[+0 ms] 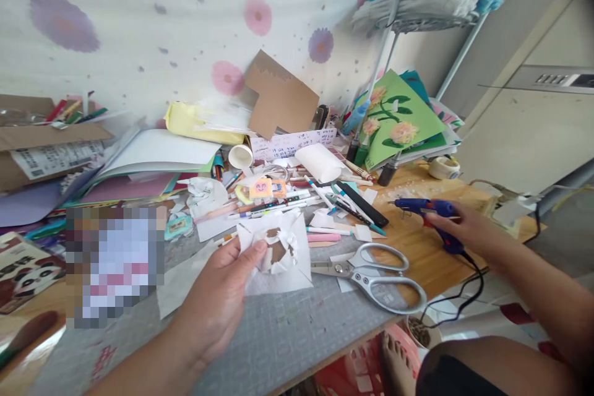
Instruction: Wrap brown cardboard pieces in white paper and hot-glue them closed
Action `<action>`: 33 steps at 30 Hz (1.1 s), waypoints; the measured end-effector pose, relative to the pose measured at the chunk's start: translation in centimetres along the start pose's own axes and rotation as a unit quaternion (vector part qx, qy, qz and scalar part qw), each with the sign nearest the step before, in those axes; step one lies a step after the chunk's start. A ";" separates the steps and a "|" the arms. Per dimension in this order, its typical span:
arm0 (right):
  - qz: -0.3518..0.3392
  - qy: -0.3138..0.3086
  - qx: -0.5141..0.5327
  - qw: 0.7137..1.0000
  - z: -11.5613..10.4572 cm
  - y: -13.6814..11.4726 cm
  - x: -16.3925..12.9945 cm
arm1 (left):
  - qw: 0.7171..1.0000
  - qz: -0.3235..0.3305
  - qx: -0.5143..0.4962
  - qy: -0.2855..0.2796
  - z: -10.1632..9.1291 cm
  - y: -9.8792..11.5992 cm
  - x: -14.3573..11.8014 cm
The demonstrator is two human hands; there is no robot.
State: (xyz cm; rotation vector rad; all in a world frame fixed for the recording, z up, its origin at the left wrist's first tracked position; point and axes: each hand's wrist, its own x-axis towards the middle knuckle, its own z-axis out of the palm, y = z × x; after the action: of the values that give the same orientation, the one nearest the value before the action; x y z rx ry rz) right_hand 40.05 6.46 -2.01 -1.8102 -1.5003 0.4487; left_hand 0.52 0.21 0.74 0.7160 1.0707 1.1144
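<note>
My left hand [223, 291] pinches a square piece of white paper [297, 266] between thumb and fingers, held above the grey mat. In the paper's middle is a ragged torn opening, with brown showing inside it. At the right, my right hand [457, 226] is closed on a blue glue gun [415, 205], its nozzle pointing left over the wooden tabletop. A black cord runs down from the gun's handle. Between the two hands lie large silver scissors [375, 272], blades toward the paper and handles toward the right.
Several pens and paper scraps crowd the mat [260, 346] behind my left hand. A green card with paper flowers [399, 114] leans at the back right, near a roll of tape [444, 167]. Left stand stacked coloured sheets [158, 151] and a cardboard box [46, 148]. A power strip [513, 207] sits at right.
</note>
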 end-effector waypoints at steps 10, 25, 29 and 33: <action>-0.148 -0.307 0.165 0.925 6.4 -14.9 -9.2 | 0.995 -0.049 -0.043 -0.069 -0.2 -0.3 -0.5; -0.003 -0.438 0.467 0.768 11.4 -15.5 -9.7 | 0.993 -0.010 0.012 -0.121 -0.4 -0.1 -0.3; -0.001 -0.420 0.420 0.804 11.1 -15.8 -9.5 | 0.992 0.026 0.090 -0.082 -0.5 -0.1 -0.4; -0.012 -0.376 0.337 0.863 11.1 -16.9 -9.7 | 0.981 0.092 0.164 -0.047 -0.5 -0.1 -0.8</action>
State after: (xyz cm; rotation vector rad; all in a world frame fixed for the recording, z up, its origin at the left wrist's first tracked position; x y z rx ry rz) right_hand 18.38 1.57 0.94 -1.0745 -1.5422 1.5841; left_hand 0.02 -0.60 0.70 1.1365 1.1377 1.0579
